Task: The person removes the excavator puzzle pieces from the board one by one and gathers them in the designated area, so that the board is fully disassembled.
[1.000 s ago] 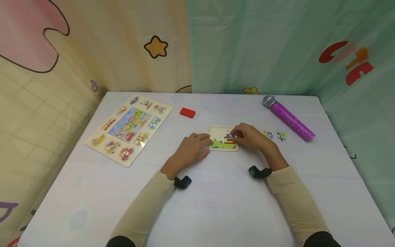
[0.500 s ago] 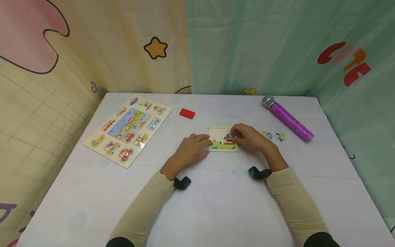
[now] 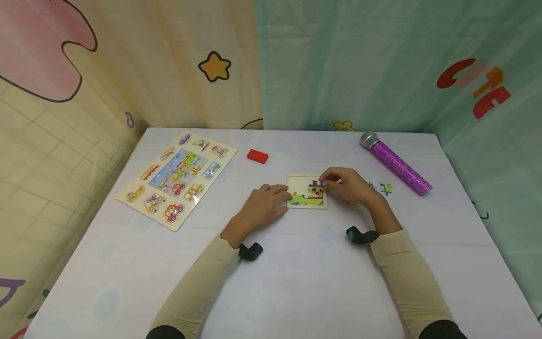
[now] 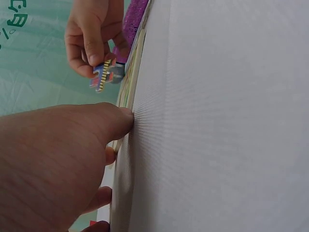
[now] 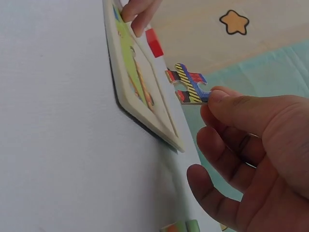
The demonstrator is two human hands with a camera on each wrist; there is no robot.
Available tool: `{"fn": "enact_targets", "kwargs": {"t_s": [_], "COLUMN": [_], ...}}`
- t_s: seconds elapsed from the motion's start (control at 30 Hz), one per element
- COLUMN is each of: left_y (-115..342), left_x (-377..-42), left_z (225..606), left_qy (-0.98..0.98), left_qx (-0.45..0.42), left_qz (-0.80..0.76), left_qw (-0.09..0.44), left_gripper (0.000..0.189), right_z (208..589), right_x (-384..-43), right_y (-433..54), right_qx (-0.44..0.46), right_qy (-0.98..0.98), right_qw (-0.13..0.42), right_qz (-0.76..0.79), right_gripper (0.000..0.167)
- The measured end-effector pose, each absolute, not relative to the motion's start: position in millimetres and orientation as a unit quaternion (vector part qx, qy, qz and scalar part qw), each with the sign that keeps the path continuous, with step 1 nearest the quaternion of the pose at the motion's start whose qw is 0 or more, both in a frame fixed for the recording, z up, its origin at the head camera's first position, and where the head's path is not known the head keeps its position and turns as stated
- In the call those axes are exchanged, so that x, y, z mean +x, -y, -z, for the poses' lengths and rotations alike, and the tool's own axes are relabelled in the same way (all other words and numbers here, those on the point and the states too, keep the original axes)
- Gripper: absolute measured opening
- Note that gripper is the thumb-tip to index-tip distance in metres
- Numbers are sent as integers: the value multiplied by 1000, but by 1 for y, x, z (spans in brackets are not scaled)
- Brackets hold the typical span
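A small puzzle board [image 3: 298,183] with a pale frame lies mid-table, its lower part filled by a green picture. My right hand [image 3: 349,184] pinches a jigsaw piece [image 5: 186,79] by one edge between thumb and forefinger, its other fingers loosely bent. The piece is blue and red with a yellow-black striped band. In the right wrist view it stands clear of the board, tilted. On the board's left edge my left hand [image 3: 263,205] rests with relaxed fingers; its thumb [image 4: 118,121] touches the near side.
Loose jigsaw pieces [image 3: 386,188] lie right of the board, partly behind my right hand. A purple glittery microphone [image 3: 400,165] lies farther right. Behind the board is a red block [image 3: 257,156]. At left lies a large vehicle puzzle board [image 3: 169,224]. Curtains [image 3: 338,70] border the table.
My right hand has drawn slightly right and up from the board, lifting the jigsaw piece with it. My left hand stays in place at the board's left edge.
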State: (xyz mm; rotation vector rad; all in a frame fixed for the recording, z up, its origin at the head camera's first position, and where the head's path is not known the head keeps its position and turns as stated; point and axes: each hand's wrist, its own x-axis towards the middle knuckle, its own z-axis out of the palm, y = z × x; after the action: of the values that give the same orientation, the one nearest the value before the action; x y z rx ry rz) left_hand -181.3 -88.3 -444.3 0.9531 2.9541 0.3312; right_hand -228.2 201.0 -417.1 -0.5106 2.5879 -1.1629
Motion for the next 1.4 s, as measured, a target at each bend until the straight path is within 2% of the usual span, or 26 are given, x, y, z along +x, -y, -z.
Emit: {"fn": "enact_targets", "kwargs": {"t_s": [0.1,0.27,0.37,0.63,0.83,1.07,1.4], "left_y": [88,88,89,89,89,89,89], "left_x": [-181,-182,-183,-182,-182,-182,-182], "left_z": [444,443,444,447,447,446,445], "left_qy": [-946,-946,-947,-947,-948,-948,-946], "left_qx": [307,307,305,303,302,300,306], "left_qz": [-108,-103,-101,-105,-102,-103,-110], "left_qw": [9,6,7,8,6,9,7], "left_gripper": [38,37,37,37,38,38,38], "right_z": [411,397,390,398,414,418,418], "right_x": [-229,-225,-219,-194,-184,-187,-188], "right_y": [-207,-230,-254,-328,-346,-343,-340], "right_qx": [-171,-165,-146,-80,-66,-68,-76], "right_qy": [-894,-897,-894,-916,-924,-942,-957], "right_qw": [110,47,36,101,130,110,73], "right_qz": [400,408,421,380,354,309,271], "right_gripper": [12,14,17,23,16,8,6]}}
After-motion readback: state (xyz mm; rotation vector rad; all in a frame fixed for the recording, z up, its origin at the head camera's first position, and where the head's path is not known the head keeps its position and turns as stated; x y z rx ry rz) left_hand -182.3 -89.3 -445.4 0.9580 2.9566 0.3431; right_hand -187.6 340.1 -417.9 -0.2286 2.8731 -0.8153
